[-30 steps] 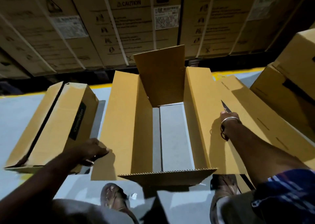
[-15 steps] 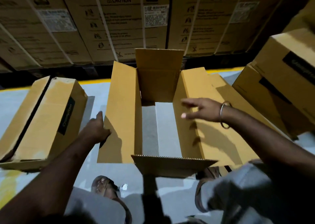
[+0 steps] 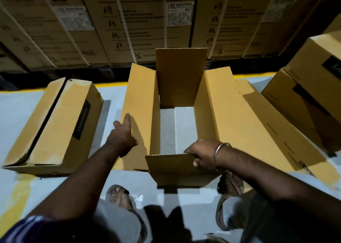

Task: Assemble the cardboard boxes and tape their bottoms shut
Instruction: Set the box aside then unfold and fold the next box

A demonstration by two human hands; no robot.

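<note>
Your open-ended brown cardboard box [image 3: 140, 113] stands on the pale grey floor [image 3: 114, 180] between your feet and the yellow floor line, all four flaps up and floor showing through it. Your right hand [image 3: 202, 155] pinches the near flap [image 3: 171, 164], fingers curled over its top edge. Your left hand [image 3: 122, 135] rests on the left flap, fingers relaxed. A closed brown cardboard box [image 3: 60, 124] lies just to the left.

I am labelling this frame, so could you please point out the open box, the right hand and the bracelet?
open box [image 3: 139, 102], head view, on its left flap.
right hand [image 3: 203, 155], head view, on its back.
bracelet [image 3: 216, 155], head view, on the band at the wrist.
</note>
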